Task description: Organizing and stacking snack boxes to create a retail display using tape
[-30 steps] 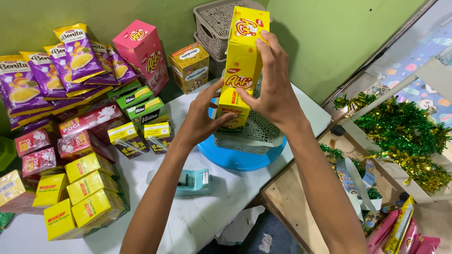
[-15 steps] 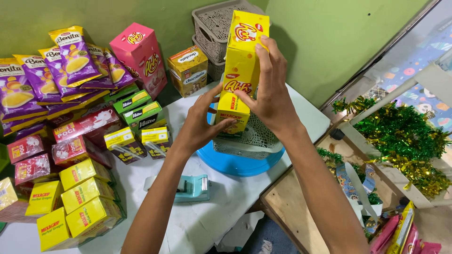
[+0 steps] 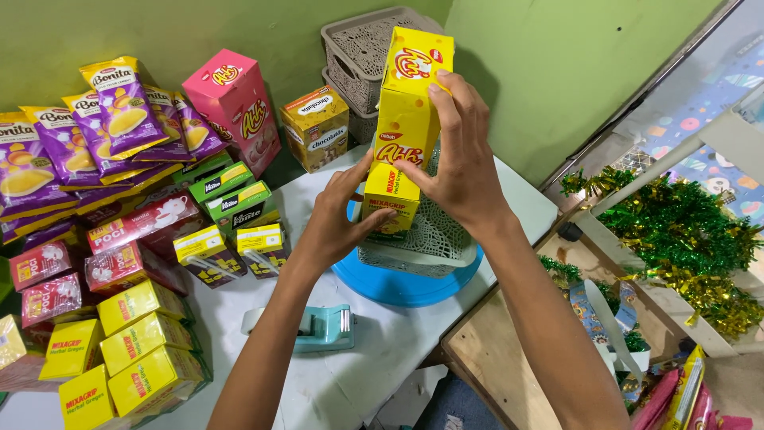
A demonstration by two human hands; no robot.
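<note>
Yellow carton, one, stays partly hidden: your right hand wraps its side, your left hand pinches a small yellow box against its base.

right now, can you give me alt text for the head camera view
Both hands hold yellow boxes over a pale mesh basket on a blue round lid: the right hand grips a tall yellow box, the left hand a small yellow box. Snack packs and a teal tape dispenser lie on the white table.
</note>
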